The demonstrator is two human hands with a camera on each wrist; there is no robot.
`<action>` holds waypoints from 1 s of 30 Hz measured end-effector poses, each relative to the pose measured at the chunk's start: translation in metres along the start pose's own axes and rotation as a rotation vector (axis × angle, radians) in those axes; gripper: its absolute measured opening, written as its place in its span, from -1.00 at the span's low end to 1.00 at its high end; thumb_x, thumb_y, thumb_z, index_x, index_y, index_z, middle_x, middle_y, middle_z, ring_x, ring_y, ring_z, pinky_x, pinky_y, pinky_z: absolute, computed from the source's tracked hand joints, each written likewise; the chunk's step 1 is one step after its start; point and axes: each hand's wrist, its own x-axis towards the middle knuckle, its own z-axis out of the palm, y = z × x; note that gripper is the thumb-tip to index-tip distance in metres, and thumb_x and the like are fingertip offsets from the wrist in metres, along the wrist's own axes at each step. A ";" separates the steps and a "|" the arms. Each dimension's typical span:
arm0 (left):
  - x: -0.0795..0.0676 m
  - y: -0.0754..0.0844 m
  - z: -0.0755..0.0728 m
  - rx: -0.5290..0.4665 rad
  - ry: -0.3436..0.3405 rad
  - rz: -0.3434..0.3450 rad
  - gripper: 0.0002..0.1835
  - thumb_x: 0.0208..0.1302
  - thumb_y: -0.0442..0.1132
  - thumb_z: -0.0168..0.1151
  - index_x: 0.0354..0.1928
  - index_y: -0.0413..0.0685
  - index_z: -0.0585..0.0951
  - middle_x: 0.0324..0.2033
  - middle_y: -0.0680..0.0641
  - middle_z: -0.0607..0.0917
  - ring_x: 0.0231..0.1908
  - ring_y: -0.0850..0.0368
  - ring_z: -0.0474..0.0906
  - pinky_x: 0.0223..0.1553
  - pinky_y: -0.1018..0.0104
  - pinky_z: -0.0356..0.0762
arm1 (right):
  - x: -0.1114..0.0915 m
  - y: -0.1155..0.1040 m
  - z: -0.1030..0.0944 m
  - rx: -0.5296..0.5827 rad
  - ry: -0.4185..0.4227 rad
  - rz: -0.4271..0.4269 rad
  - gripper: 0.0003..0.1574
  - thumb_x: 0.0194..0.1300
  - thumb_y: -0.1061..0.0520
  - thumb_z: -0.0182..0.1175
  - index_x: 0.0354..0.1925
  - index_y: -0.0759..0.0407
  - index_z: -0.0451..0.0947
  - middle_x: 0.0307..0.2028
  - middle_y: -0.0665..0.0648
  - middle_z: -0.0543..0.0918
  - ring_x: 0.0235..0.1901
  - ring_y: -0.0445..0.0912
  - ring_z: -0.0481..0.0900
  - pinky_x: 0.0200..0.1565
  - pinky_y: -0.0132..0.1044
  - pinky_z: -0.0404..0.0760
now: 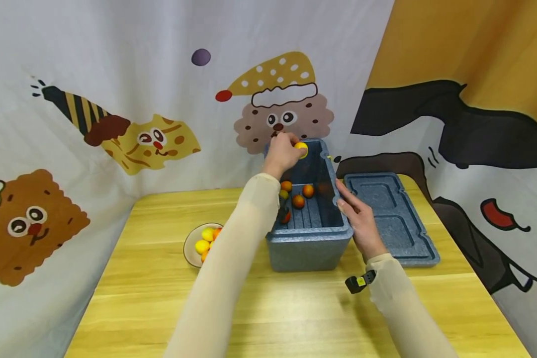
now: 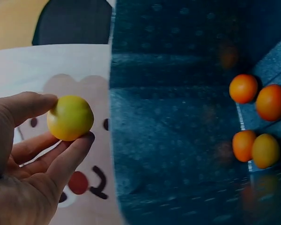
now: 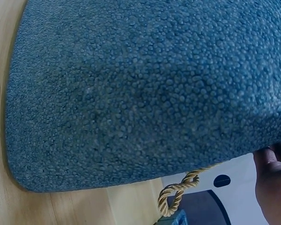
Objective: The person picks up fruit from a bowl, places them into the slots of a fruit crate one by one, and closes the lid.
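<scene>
My left hand (image 1: 283, 153) pinches a small yellow round fruit (image 2: 70, 118) between thumb and fingers, above the far end of a blue-grey foam box (image 1: 309, 237). Inside that box lie several small orange-red fruits (image 1: 308, 191) and a greenish-yellow fruit (image 2: 266, 151). My right hand (image 1: 362, 223) rests against the right side of the box near its rim, fingers fairly straight. The right wrist view shows mostly the pebbly outer wall (image 3: 131, 103), with part of the hand at the right edge.
A shallow bowl (image 1: 189, 253) with yellow and orange fruits stands left of the box, partly behind my left sleeve. The box's lid (image 1: 387, 201) lies on the wooden table (image 1: 291, 308) at the right. A twisted gold cord (image 3: 178, 188) shows beside the box. A printed curtain hangs behind.
</scene>
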 end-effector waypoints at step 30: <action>0.006 -0.016 -0.004 -0.031 0.012 -0.073 -0.39 0.37 -0.10 0.26 0.36 -0.19 0.37 0.21 -0.14 0.48 0.15 -0.01 0.42 0.17 0.16 0.42 | 0.000 0.004 -0.001 0.021 0.010 -0.012 -0.42 0.52 0.14 0.04 0.44 0.15 0.26 0.44 0.13 0.24 0.44 -0.05 0.09 0.34 -0.38 0.17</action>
